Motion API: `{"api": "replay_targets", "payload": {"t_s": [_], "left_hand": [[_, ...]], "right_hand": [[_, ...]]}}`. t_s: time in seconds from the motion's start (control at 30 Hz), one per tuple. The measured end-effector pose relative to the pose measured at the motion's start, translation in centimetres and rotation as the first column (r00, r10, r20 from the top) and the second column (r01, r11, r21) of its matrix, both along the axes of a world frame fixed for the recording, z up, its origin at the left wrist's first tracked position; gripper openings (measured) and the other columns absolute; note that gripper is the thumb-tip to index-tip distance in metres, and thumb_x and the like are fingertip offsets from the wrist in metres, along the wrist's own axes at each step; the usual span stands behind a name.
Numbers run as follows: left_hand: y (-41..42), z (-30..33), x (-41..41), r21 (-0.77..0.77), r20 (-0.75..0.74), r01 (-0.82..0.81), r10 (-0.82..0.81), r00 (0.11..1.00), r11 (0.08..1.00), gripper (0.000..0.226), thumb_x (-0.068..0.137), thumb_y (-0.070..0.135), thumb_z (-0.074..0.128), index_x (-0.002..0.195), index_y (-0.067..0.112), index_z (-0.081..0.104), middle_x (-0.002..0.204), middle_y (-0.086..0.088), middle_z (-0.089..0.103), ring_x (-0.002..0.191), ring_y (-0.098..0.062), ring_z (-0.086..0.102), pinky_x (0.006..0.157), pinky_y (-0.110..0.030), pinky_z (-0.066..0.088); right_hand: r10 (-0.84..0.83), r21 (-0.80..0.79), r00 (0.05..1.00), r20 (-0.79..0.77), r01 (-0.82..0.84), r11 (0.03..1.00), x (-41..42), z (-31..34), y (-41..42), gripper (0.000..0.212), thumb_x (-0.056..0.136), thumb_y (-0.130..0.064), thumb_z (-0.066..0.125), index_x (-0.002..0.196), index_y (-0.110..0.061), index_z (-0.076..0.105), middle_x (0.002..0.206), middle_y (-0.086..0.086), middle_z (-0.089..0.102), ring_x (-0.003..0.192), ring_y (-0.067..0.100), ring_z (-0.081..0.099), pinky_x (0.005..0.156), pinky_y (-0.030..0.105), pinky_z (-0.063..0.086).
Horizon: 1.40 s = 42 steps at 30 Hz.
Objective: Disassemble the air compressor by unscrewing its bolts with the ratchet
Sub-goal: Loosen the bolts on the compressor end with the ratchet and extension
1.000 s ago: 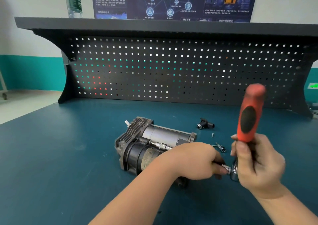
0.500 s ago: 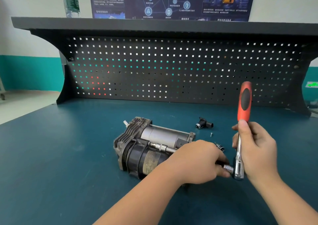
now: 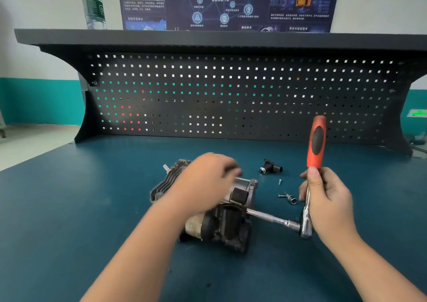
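The grey and black air compressor (image 3: 221,227) lies on the blue bench top, near the middle. My left hand (image 3: 205,181) is blurred and sits over the compressor's upper body; I cannot tell if it grips it. My right hand (image 3: 323,200) is closed around the ratchet (image 3: 316,144), whose red and black handle stands almost upright. The ratchet's head (image 3: 306,229) is low, joined to a shiny extension bar (image 3: 270,217) that runs left into the compressor's right end.
A black fitting (image 3: 270,167), a small screw (image 3: 279,181) and a loose socket with a bolt (image 3: 288,197) lie behind the extension bar. A dark pegboard (image 3: 231,94) closes the back of the bench. A water bottle (image 3: 93,3) stands on the shelf above.
My left hand has left the extension bar near the ratchet head and moved up and left onto the compressor body. The ratchet handle stays nearly upright in my right hand.
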<state>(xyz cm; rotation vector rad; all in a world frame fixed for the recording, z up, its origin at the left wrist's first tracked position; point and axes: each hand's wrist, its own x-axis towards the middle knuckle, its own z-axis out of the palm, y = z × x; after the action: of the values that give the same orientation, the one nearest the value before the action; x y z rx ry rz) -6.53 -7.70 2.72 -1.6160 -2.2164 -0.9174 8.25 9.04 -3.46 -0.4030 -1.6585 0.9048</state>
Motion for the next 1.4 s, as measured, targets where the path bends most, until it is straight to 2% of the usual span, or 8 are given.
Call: {"api": "replay_targets", "payload": {"t_s": [0.17,0.4,0.57,0.83,0.93,1.03,1.2,1.4], "left_hand": [[-3.7,-2.5,-4.9,-0.350,-0.002,-0.164,0.174,0.985,0.922,0.020,0.091,0.039,0.052,0.103,0.029,0.064,0.104,0.006,0.058,0.106,-0.016,0.048,0.094,-0.034,0.040],[-2.9,-4.7,-5.0,-0.175,0.067,-0.258,0.273,0.960,0.950,0.008,0.089,0.037,0.052,0.083,0.042,0.051,0.093,0.020,0.048,0.100,-0.006,0.030,0.086,-0.032,0.023],[-2.7,-5.5,-5.2,-0.145,0.032,-0.295,0.303,0.953,0.944,0.008,0.089,0.036,0.048,0.082,0.039,0.048,0.097,0.022,0.052,0.098,-0.007,0.028,0.084,-0.033,0.023],[-2.8,-5.4,-5.1,-0.125,0.091,-0.277,0.289,0.953,0.953,0.010,0.089,0.033,0.052,0.082,0.040,0.053,0.095,0.021,0.055,0.100,-0.009,0.031,0.085,-0.033,0.024],[-2.8,-5.3,-5.1,-0.130,0.099,-0.267,0.280,0.955,0.955,0.011,0.090,0.033,0.053,0.084,0.042,0.055,0.096,0.020,0.055,0.101,-0.009,0.032,0.086,-0.033,0.025],[-2.8,-5.3,-5.2,-0.136,0.092,-0.262,0.275,0.957,0.956,0.013,0.090,0.034,0.053,0.082,0.044,0.054,0.097,0.021,0.055,0.101,-0.009,0.032,0.088,-0.034,0.026],[-2.8,-5.3,-5.3,-0.131,0.100,-0.247,0.261,0.960,0.960,0.025,0.089,0.034,0.053,0.072,0.051,0.047,0.095,0.022,0.054,0.100,-0.007,0.031,0.084,-0.033,0.023],[-2.9,-5.3,-5.3,-0.123,0.105,-0.250,0.263,0.959,0.960,0.025,0.089,0.035,0.053,0.071,0.052,0.046,0.095,0.022,0.055,0.099,-0.006,0.030,0.084,-0.033,0.023]], "right_hand": [[0.001,-0.001,1.000,-0.011,-0.001,1.000,0.0,0.2,0.1,0.028,0.102,-0.025,0.040,0.076,-0.020,0.052,0.051,-0.004,0.054,0.049,0.004,0.046,0.048,0.011,0.035],[0.028,-0.006,0.999,-0.034,-0.028,1.000,1.0,0.6,0.4,0.030,0.103,-0.022,0.038,0.076,-0.019,0.051,0.049,-0.004,0.052,0.044,0.002,0.042,0.045,0.008,0.033],[0.046,0.006,0.997,-0.069,-0.045,0.999,2.9,1.9,1.6,0.029,0.096,-0.038,0.039,0.072,-0.030,0.053,0.049,-0.003,0.050,0.046,0.004,0.039,0.046,0.014,0.033],[0.133,-0.102,0.976,-0.170,-0.152,0.983,6.5,3.9,5.6,0.036,0.090,-0.055,0.053,0.069,-0.026,0.062,0.043,-0.001,0.048,0.041,0.012,0.038,0.044,0.022,0.033],[0.062,-0.208,0.946,-0.317,-0.134,0.969,8.0,4.4,7.8,0.033,0.096,-0.038,0.047,0.071,-0.020,0.058,0.041,-0.004,0.047,0.036,0.009,0.039,0.041,0.015,0.034],[-0.119,-0.356,0.918,-0.378,-0.025,0.934,8.4,4.0,9.6,0.031,0.098,-0.037,0.041,0.073,-0.020,0.050,0.040,-0.007,0.047,0.035,0.007,0.040,0.040,0.015,0.036],[-0.369,-0.526,0.914,-0.168,0.233,0.818,5.9,1.1,10.8,0.034,0.099,-0.034,0.035,0.070,-0.020,0.046,0.045,-0.003,0.051,0.031,0.004,0.042,0.048,0.029,0.035],[-0.317,-0.640,0.946,-0.066,0.204,0.741,5.3,-0.3,10.9,0.036,0.099,-0.036,0.039,0.071,-0.016,0.049,0.054,0.003,0.050,0.042,0.017,0.044,0.050,0.027,0.037]]}}
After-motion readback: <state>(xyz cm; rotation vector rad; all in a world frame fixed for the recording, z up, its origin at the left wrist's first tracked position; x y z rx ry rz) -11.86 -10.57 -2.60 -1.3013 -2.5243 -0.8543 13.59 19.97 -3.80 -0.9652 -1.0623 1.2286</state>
